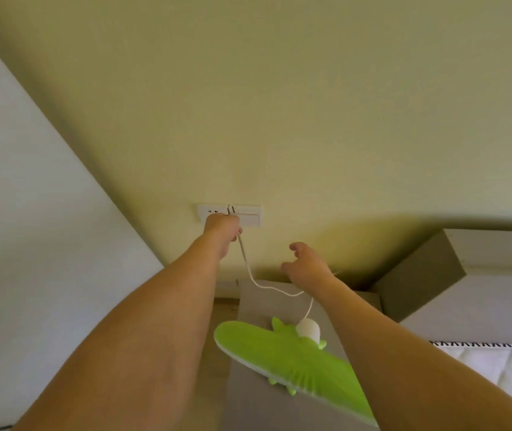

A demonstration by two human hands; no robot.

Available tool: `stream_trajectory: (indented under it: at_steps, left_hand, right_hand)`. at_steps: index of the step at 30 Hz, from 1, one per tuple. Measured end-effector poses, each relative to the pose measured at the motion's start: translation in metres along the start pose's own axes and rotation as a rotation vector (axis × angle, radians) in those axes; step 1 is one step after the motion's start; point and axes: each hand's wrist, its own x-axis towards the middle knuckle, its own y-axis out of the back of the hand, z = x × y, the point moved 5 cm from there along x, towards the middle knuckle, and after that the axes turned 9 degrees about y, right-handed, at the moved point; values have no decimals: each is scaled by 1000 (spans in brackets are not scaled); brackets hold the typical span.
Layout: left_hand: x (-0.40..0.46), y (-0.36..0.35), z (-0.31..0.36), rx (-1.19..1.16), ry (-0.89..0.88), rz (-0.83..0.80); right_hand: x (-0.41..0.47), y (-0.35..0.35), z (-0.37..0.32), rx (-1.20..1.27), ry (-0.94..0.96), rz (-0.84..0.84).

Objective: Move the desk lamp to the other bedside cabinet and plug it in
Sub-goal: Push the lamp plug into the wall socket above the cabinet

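A green, leaf-shaped desk lamp with a white base stands on the grey bedside cabinet. Its white cord runs up from the base to my left hand. That hand is closed around the plug, whose two prongs stick up just in front of the white wall socket plate. My right hand hovers over the back of the cabinet, fingers apart and holding nothing. The plug body is hidden in my fist.
The socket plate sits on a yellow-green wall, with a white switch panel beside it. A grey headboard and a bed with white linen lie to the right. A pale wall closes the left side.
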Motion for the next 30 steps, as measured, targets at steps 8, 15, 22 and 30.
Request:
stream_trajectory:
  at_steps: [8, 15, 22, 30]
  left_hand:
    - [59, 16, -34, -161, 97, -68]
    - [95, 31, -29, -175, 131, -14]
    - [101, 30, -31, -118, 35, -24]
    - [102, 27, -29, -158, 30, -36]
  right_hand:
    - [44, -51, -35, -37, 17, -61]
    - [60, -75, -37, 7, -26, -96]
    - [67, -90, -36, 10, -48, -134]
    - [72, -91, -31, 25, -63, -136]
